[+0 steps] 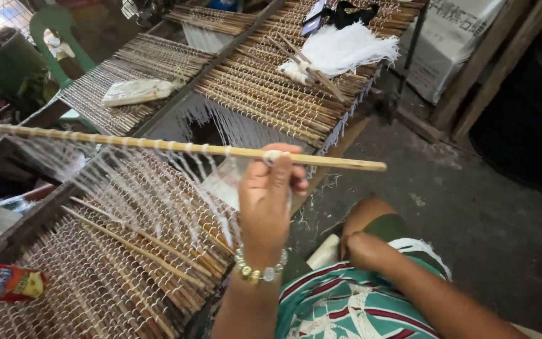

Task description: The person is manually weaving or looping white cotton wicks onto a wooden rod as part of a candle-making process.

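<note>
1. My left hand point(270, 188): raised in front of me, forearm upright from the lower edge of the view, back of the hand toward the camera, beaded bracelet point(260, 270) at the wrist. Fingers curled shut around a long bamboo stick point(177, 147), with a loop of white string point(272, 156) over the stick at my index finger.

2. Bamboo stick: held nearly level, tilted slightly down to the right. My grip sits near its right end; a short bare length juts out past my fingers, and the long part runs off to the left edge. White threads point(158, 188) knotted along it hang slanting down to the woven mat point(114, 276) below.

3. My right hand point(357, 242): low, resting near my knee, well apart from the stick. Most of it is hidden behind my wrist and clothing, so I cannot tell how the fingers are set.

4. Woven mat: thin sticks bound in rows with white string, lying on a frame at lower left, just under and left of my left hand. 2 loose sticks point(127, 242) lie slantwise on it.

5. Second mat point(271, 94): further off, upper centre, carrying a bundle of white string point(346, 50).

6. Snack packet point(1, 282): red, at the lower left edge.
</note>
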